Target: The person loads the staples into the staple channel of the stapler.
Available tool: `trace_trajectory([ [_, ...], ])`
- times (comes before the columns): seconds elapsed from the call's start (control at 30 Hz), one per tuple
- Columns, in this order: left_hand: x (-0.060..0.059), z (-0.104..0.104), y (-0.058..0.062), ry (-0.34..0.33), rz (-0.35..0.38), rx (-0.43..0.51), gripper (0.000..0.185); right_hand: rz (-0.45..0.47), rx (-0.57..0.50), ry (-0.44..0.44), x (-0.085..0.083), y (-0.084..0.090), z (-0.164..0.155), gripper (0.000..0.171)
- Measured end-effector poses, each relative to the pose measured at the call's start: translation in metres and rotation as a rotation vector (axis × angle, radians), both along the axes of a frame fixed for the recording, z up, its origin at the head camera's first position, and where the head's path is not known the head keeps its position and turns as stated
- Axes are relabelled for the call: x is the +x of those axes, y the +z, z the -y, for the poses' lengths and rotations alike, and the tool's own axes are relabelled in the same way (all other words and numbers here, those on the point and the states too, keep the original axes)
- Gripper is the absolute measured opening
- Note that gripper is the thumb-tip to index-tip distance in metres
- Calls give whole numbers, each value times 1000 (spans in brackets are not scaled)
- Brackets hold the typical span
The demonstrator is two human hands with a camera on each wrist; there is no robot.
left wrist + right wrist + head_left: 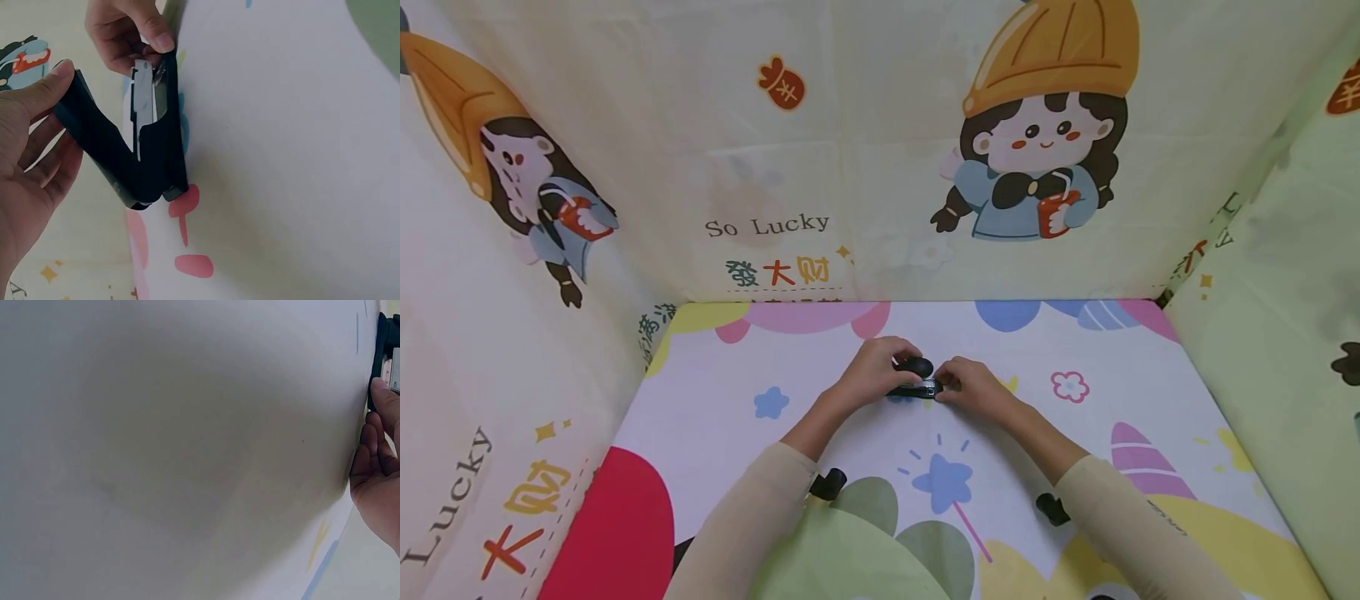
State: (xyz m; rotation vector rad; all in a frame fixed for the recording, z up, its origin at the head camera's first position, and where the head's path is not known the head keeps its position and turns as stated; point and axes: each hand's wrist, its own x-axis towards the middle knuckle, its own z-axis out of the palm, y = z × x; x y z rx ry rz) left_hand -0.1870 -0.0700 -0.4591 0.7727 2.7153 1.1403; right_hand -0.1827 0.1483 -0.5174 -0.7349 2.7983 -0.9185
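Observation:
A black stapler (914,379) lies on the patterned tablecloth (1075,433) at mid-table, hinged open in a V. In the left wrist view the stapler (153,156) shows its metal magazine (142,94) between the raised top arm and the base. My left hand (875,371) grips the lifted top arm, thumb (44,87) along it. My right hand (973,392) pinches the front end of the base, thumb (153,34) on top. In the right wrist view only the right hand (378,469) and an edge of the stapler (382,344) show.
Cloth walls with cartoon prints stand at the back (880,150), left (490,333) and right (1277,317) of the table. Black wrist mounts (829,483) (1051,508) sit on both sleeves. The cloth spreads bare around the hands.

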Motion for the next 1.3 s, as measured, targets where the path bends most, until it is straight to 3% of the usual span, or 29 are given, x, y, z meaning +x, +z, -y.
trace_trajectory([
  [0.57, -4, -16, -12, -66, -93, -183, 31, -22, 1, -5, 0, -6, -2, 30],
  [0.97, -5, -12, -20, -63, -26, -167, 26, -25, 2, -11, 0, -4, -1, 30],
  [1.3, 0, -2, -20, -56, -65, -138, 19, 2, -7, -16, 0, -4, 0, 31],
])
